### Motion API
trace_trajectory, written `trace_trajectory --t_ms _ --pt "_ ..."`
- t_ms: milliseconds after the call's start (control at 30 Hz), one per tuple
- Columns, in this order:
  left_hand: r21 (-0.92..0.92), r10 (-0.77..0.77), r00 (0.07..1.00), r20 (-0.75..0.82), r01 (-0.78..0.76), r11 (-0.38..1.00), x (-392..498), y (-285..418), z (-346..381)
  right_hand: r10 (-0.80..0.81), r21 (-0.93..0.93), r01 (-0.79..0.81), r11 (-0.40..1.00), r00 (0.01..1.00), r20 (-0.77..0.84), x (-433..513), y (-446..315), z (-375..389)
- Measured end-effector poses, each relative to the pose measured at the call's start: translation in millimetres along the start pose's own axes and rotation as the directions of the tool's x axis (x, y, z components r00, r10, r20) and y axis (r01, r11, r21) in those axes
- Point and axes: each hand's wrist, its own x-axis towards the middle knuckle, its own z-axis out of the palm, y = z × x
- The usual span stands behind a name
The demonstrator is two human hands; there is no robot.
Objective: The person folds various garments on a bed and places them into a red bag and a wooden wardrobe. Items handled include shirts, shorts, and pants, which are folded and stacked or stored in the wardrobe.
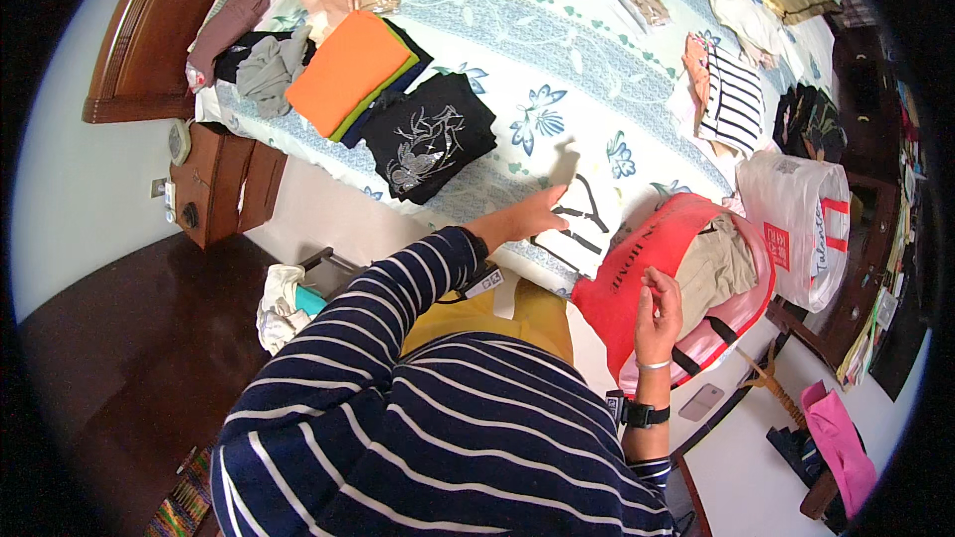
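My left hand [528,218] reaches over the bed's edge, with its fingers at the left side of a folded white garment with black straps or trim [578,227]. Whether it grips the cloth is hard to tell. My right hand [659,313] is raised with fingers loosely curled, in front of a red zippered storage bag [634,253] that bears writing. Beige folded cloth [705,268] lies inside the unzipped bag. Left of the white garment is a folded black garment with a glittery print [433,138], next to a stack topped by an orange folded cloth [351,78].
A white plastic bag with red handles [791,224] stands right of the red bag. Striped folded clothing [731,101] and packaged items lie farther back on the bed [522,37]. A wooden nightstand [216,179] stands at left. A phone [701,401] lies at lower right.
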Motion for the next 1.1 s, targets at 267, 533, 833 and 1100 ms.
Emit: trace_trajectory --t_ms 267,533,833,1100 --pt "0.825 0.077 0.926 -0.369 0.289 0.486 -31.6 -64.0 -88.0 -0.102 -0.067 0.105 0.992 0.993 0.051 -9.6 -13.7 31.2" --pt "0.491 -0.014 0.721 -0.693 0.486 0.723 -175.7 -133.0 -176.1 -0.084 -0.009 0.087 0.996 0.986 0.147 -29.5 -6.9 29.2" --pt "0.013 -0.348 0.505 -0.790 0.582 0.813 -244.4 -145.7 -154.3 -0.146 0.006 0.148 0.989 0.974 0.173 -45.9 -2.7 31.9" --pt "-0.114 -0.306 0.472 -0.827 0.392 0.913 -250.2 -114.6 -208.7 -0.045 0.018 0.043 0.999 0.980 0.191 -50.0 -8.2 64.7"
